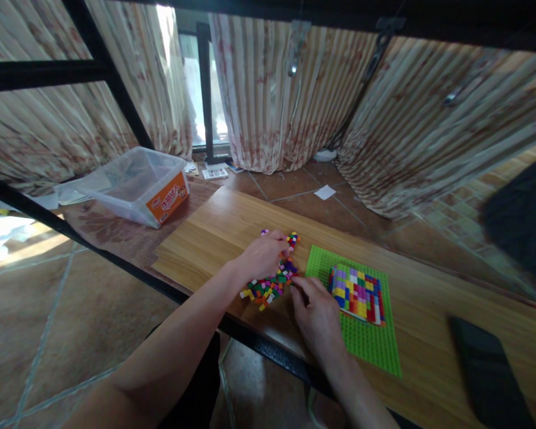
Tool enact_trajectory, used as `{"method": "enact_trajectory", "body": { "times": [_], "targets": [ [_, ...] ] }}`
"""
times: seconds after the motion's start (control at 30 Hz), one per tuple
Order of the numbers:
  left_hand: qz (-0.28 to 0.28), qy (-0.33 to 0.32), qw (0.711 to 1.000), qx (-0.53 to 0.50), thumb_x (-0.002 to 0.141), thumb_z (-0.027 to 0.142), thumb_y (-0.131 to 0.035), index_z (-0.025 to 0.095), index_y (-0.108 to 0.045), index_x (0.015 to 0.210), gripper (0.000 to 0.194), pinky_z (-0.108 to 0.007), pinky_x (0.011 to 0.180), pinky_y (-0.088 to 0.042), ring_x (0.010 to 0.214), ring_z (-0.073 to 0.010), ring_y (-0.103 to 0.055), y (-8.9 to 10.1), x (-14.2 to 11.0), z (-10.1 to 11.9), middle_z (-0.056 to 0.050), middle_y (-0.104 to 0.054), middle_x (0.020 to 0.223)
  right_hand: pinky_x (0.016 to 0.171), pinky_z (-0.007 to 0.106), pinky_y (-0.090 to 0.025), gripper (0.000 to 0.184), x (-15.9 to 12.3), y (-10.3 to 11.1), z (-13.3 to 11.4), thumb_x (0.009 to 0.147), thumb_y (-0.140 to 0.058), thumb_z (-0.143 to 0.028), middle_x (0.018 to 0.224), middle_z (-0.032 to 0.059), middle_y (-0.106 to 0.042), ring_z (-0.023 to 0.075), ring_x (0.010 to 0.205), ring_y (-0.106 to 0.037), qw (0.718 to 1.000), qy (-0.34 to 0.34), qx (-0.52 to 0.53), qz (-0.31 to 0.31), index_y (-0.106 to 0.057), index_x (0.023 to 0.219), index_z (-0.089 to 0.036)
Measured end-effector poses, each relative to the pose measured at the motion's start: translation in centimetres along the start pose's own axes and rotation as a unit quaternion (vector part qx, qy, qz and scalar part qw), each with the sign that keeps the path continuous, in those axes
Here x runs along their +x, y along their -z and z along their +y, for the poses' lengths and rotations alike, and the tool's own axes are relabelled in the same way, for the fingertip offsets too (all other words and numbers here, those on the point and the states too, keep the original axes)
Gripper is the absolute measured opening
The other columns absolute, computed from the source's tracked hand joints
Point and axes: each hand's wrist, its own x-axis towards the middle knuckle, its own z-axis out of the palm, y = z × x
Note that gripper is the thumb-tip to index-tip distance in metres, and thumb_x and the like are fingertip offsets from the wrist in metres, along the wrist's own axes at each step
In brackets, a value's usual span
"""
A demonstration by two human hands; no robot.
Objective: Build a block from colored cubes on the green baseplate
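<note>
Many small, bright toy building bricks (pixel 268 289) lie in a loose pile on the wooden table. My left hand (pixel 262 255) reaches over the pile with its fingers bent down among the bricks, and its fingertips are partly hidden. At the pile's right edge is my right hand (pixel 316 310), thumb and forefinger pinched together at a small reddish brick. Just right of that hand lies a green studded baseplate (pixel 370 348). On it stands a low, roughly rectangular block of multicoloured bricks (pixel 357 293).
A dark flat object, like a phone or tablet (pixel 489 363), lies at the table's right. Beyond the left end of the table (pixel 205 232) sits a clear plastic bin (pixel 138 179) with an orange label. Black frame bars (pixel 125 107) cross the left side; curtains (pixel 286 101) hang behind.
</note>
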Motion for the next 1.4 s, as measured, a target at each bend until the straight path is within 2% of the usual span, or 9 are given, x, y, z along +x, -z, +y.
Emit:
{"method": "enact_trajectory", "body": {
  "times": [0.1,0.23,0.33,0.5,0.77,1.0,1.17,1.27,1.4],
  "targets": [
    [-0.001,0.005,1.0,-0.006,0.076,0.007,-0.051,0.017,-0.066,0.087,0.021,-0.034,0.099,-0.044,0.106,-0.0214,-0.056,0.4,-0.1,0.0,-0.008,-0.058,0.108,0.077,0.031,-0.051,0.021,0.0,0.0,0.0,0.088,-0.047,-0.016,0.09,0.0054,-0.068,0.017,0.084,-0.064,1.0,0.002,0.004,0.006,-0.066,0.096,-0.02],
    [0.013,0.03,0.999,-0.021,0.072,0.003,-0.048,0.017,-0.064,0.103,0.037,-0.033,0.095,-0.047,0.104,-0.0205,-0.057,0.9,-0.2,-0.2,-0.008,-0.059,0.107,0.076,0.031,-0.052,0.021,0.0,0.0,0.0,0.089,-0.047,-0.017,0.089,0.0051,-0.068,0.0168,0.083,-0.065,1.0,0.008,0.012,0.008,-0.067,0.095,-0.02],
    [0.047,0.061,0.997,-0.02,0.072,0.002,-0.046,0.016,-0.062,0.113,0.045,-0.032,0.097,-0.047,0.107,-0.0206,-0.057,1.2,-0.3,-1.0,-0.009,-0.06,0.113,0.076,0.03,-0.052,0.021,-0.1,0.0,0.0,0.089,-0.047,-0.017,0.09,0.005,-0.068,0.0167,0.083,-0.065,1.0,0.007,0.015,0.01,-0.067,0.095,-0.02],
    [0.097,0.113,0.989,0.018,0.073,0.002,-0.045,0.013,-0.062,0.115,0.047,-0.036,0.101,-0.044,0.111,-0.0234,-0.056,1.2,-0.2,-2.8,-0.012,-0.063,0.114,0.076,0.03,-0.052,0.02,-0.1,0.0,0.1,0.09,-0.048,-0.018,0.09,0.005,-0.068,0.0166,0.084,-0.065,1.0,0.005,0.017,0.01,-0.067,0.097,-0.02],
    [0.052,0.126,0.99,0.015,0.072,0.001,-0.045,0.012,-0.056,0.125,0.055,-0.033,0.104,-0.042,0.115,-0.021,-0.057,0.7,0.4,-2.5,-0.01,-0.064,0.122,0.075,0.03,-0.052,0.02,-0.4,0.0,0.3,0.091,-0.048,-0.019,0.09,0.0052,-0.068,0.0165,0.082,-0.065,0.999,0.021,0.028,0.007,-0.067,0.096,-0.021],
    [0.043,0.144,0.988,-0.014,0.074,0.003,-0.046,0.017,-0.062,0.117,0.048,-0.032,0.09,-0.049,0.101,-0.0211,-0.064,1.4,-0.2,-3.1,-0.008,-0.07,0.106,0.074,0.029,-0.052,0.02,-0.6,0.4,0.7,0.091,-0.048,-0.018,0.09,0.0047,-0.068,0.0159,0.082,-0.065,0.999,0.029,0.04,-0.007,-0.066,0.098,-0.021],
    [0.046,0.181,0.982,-0.036,0.079,0.008,-0.048,0.012,-0.061,0.12,0.043,-0.033,0.087,-0.051,0.095,-0.022,-0.066,2.3,-1.0,-4.0,-0.01,-0.071,0.106,0.073,0.029,-0.052,0.019,-0.6,0.5,0.8,0.092,-0.048,-0.019,0.09,0.0046,-0.067,0.0157,0.082,-0.065,0.999,0.028,0.039,-0.007,-0.066,0.098,-0.02],
    [0.052,0.19,0.98,-0.016,0.082,0.009,-0.047,0.012,-0.062,0.119,0.04,-0.034,0.088,-0.051,0.096,-0.0226,-0.066,2.6,-1.4,-4.3,-0.011,-0.071,0.106,0.075,0.029,-0.053,0.019,-0.7,0.7,0.4,0.092,-0.049,-0.021,0.093,0.005,-0.068,0.0159,0.084,-0.065,0.998,0.033,0.049,-0.006,-0.066,0.099,-0.021],
    [0.047,0.187,0.981,0.007,0.083,0.01,-0.046,0.011,-0.062,0.12,0.04,-0.033,0.09,-0.05,0.1,-0.0227,-0.065,2.6,-1.5,-4.2,-0.012,-0.07,0.111,0.075,0.027,-0.053,0.02,-1.3,0.7,-0.6,0.091,-0.05,-0.019,0.097,0.0046,-0.067,0.0146,0.086,-0.065,0.991,0.081,0.09,-0.053,-0.067,0.101,-0.023]
  ]
}}
